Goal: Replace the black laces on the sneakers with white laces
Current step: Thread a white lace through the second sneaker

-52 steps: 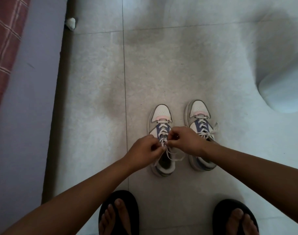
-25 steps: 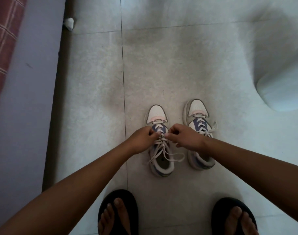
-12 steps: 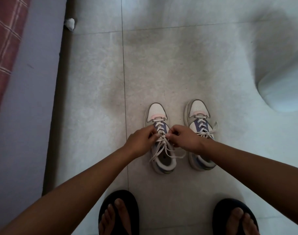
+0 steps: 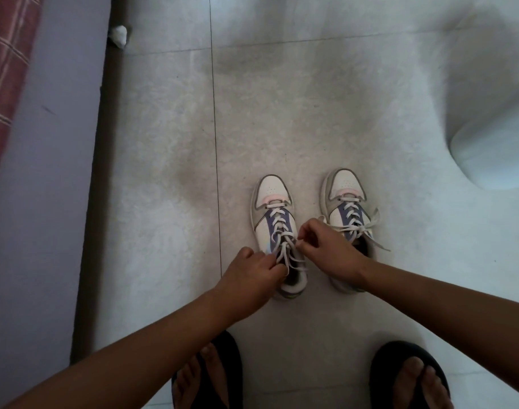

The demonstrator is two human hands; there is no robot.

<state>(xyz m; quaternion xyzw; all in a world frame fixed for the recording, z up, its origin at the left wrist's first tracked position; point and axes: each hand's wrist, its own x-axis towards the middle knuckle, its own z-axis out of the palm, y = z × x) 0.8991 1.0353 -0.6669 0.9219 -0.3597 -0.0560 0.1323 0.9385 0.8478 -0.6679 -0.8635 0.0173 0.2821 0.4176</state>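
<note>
Since half a second ago the left hand has slid back toward the heel of the left sneaker, while the right hand has lifted slightly and stays at the tongue. Both sneakers stand side by side on the floor, toes pointing away from the person, probably so the eyelets face up and each hand can work one side. The left hand's fingers are curled round a strand of the white lace near the top eyelets; the right hand pinches the other strand just beside it. Pulling the two ends apart like this looks like tightening or starting the knot. The right sneaker already carries a white lace tied in a bow, so the job seems nearly finished.

The fingertips are folded under, so exactly how the strands cross there cannot be seen. The right wrist covers the right sneaker's heel. No black laces are visible. A pale rounded object at the right edge is cut off and unidentifiable.
</note>
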